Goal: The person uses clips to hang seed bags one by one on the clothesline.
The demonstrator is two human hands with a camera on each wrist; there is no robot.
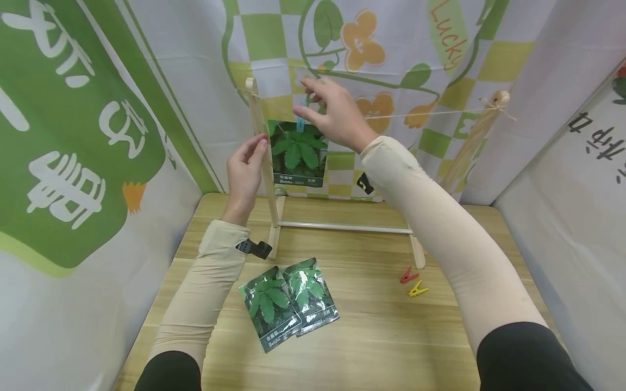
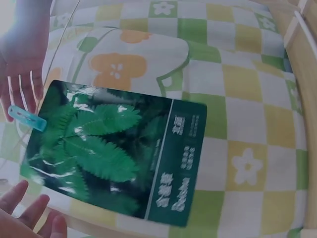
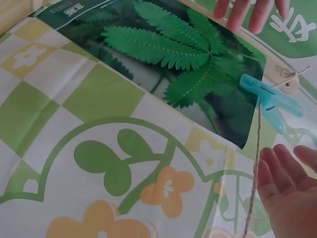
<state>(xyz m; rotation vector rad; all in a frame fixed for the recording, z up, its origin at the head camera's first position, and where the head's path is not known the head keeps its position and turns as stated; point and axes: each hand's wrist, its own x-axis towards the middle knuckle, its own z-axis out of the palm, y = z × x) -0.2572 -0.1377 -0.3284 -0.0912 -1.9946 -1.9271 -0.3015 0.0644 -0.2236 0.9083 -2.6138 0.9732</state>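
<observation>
A green seed packet (image 1: 299, 155) with a leaf picture hangs from a thin string. One light-blue clothespin (image 3: 270, 96) clips its top edge to the string. My right hand (image 1: 339, 111) is beside the clothespin with its fingers spread; in the right wrist view a gap shows between those fingers and the clip. To the left of the packet, my left hand (image 1: 246, 171) is by the wooden post, its fingers loosely bent and holding nothing. Two more seed packets (image 1: 270, 307) lie on the table, partly overlapping.
The string (image 1: 420, 115) runs between two wooden posts (image 1: 476, 138) of a stand joined by a low rod (image 1: 347, 227). A red clothespin (image 1: 408, 275) and a yellow clothespin (image 1: 418, 289) lie at the right of the wooden table (image 1: 376, 336). A patterned curtain (image 1: 266, 38) hangs close behind.
</observation>
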